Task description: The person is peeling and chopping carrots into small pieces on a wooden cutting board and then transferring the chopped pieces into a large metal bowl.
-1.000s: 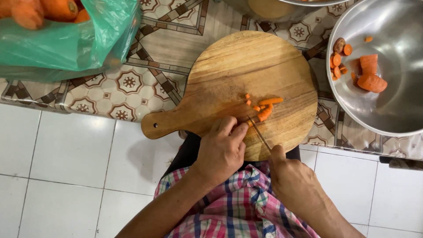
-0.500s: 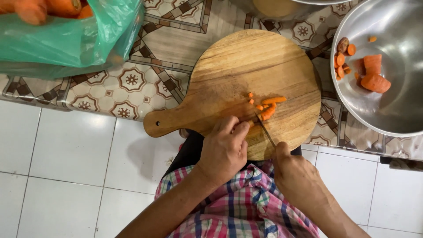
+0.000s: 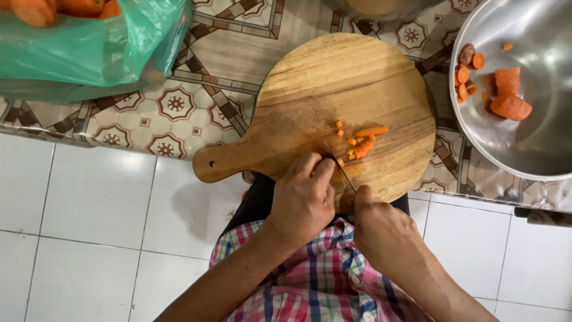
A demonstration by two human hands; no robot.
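One round wooden cutting board (image 3: 333, 101). One knife (image 3: 339, 168). One green plastic bag (image 3: 89, 48). One steel bowl (image 3: 536, 149) holding two large carrot chunks (image 3: 509, 98). Two hands: left hand (image 3: 304, 200), right hand (image 3: 381, 229).

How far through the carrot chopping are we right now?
Done: small diced orange carrot bits lie on the round wooden cutting board. In hand: right hand works a thin knife, left hand steadying. Left: big carrot chunks in the steel bowl, whole carrots in the green plastic bag.

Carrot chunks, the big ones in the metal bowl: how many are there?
2 big chunks lie side by side in the metal bowl: one upper, one lower. Small slices sit left of them; more may be hidden beyond the frame.
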